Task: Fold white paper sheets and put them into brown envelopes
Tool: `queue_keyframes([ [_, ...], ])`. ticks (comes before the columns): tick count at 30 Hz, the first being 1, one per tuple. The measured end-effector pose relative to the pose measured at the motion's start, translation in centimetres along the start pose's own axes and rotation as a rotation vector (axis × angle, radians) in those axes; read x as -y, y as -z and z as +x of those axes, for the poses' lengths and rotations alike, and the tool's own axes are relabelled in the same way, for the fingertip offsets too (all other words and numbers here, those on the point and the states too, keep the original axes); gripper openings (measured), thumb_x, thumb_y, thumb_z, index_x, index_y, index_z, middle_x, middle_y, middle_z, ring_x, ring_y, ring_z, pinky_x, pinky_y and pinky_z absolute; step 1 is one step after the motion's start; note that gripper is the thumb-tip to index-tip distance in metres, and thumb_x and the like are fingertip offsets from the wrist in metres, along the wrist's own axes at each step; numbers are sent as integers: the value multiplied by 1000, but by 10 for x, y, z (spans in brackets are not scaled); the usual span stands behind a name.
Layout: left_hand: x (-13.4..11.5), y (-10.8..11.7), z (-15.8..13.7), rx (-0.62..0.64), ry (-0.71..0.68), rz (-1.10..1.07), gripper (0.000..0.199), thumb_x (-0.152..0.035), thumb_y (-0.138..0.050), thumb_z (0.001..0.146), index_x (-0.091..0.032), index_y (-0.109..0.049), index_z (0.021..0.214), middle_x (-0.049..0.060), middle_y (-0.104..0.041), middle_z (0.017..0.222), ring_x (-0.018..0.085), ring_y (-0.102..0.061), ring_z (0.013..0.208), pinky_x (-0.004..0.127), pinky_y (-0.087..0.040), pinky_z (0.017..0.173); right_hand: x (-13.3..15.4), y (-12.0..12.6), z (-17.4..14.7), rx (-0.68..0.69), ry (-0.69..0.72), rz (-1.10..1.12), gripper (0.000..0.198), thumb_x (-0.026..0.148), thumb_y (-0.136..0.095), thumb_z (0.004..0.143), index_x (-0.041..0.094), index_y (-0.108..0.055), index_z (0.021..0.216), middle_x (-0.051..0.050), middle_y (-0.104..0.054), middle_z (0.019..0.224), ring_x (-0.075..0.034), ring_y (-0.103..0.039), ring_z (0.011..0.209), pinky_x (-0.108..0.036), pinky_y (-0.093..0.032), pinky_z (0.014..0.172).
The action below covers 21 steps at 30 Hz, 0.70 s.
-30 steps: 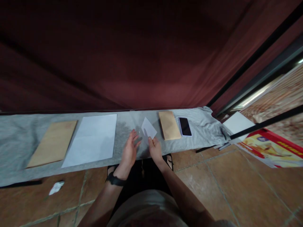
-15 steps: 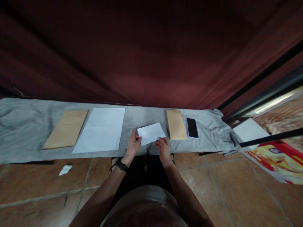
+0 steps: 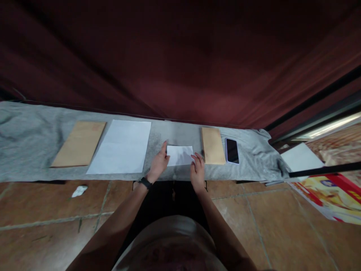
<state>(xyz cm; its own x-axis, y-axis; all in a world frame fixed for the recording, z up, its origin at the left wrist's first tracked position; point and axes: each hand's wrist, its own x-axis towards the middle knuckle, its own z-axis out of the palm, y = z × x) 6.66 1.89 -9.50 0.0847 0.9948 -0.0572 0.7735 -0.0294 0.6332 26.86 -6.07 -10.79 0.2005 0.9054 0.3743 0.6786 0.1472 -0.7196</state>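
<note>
A: Where is the small paper [image 3: 180,155]?
B: Flat on the grey cloth [image 3: 34,131], between the big white sheet [image 3: 121,146] and the right envelope [image 3: 213,145].
A: What is the left hand [image 3: 158,164] doing?
B: It lies at the paper's left edge, fingers loosely spread and stretched forward, touching that edge. It grips nothing.
A: And the right hand [image 3: 197,171]?
B: Its fingers are open and laid flat, the tips resting on the paper's lower right corner. Nothing is pinched.
A: What else lies on the cloth?
B: A larger envelope [image 3: 79,143] at far left, and a phone [image 3: 232,150] just beside the right envelope. A watch [image 3: 145,183] sits on the left wrist. A paper scrap [image 3: 79,191] lies on the tiled floor [image 3: 282,226].
</note>
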Motion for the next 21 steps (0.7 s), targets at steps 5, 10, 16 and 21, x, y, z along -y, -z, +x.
queue_keyframes([
  [5, -12, 7, -4, 19, -2, 156, 69, -24, -51, 94, -17, -30, 160, 10, -76, 97, 27, -73, 85, 38, -55, 83, 6, -16, 20, 251, 208, -288, 43, 22, -39, 104, 17, -55, 144, -12, -46, 158, -25, -36, 149, -48, -29, 123],
  [10, -21, -2, -19, -80, -188, 465, 54, -16, -37, 98, -13, -44, 151, 19, -65, 134, 31, -64, 121, 46, -48, 104, 4, -28, 23, 365, 230, -496, 48, 30, -43, 106, 16, -48, 151, -13, -43, 160, -28, -40, 148, -50, -25, 124],
  [16, -23, -31, -31, -44, -409, 478, 54, -25, -33, 102, -9, -43, 153, 16, -37, 163, 28, -30, 154, 48, -26, 125, 4, -26, 19, 387, 240, -539, 50, 28, -39, 107, 16, -41, 156, -13, -39, 162, -27, -37, 150, -49, -26, 124],
  [21, -16, -35, -29, -49, -420, 433, 57, -29, -37, 101, -12, -41, 156, 16, -31, 166, 28, -25, 155, 49, -25, 126, 2, -25, 22, 371, 221, -513, 49, 28, -36, 108, 13, -44, 154, -15, -40, 161, -27, -38, 149, -50, -26, 124],
])
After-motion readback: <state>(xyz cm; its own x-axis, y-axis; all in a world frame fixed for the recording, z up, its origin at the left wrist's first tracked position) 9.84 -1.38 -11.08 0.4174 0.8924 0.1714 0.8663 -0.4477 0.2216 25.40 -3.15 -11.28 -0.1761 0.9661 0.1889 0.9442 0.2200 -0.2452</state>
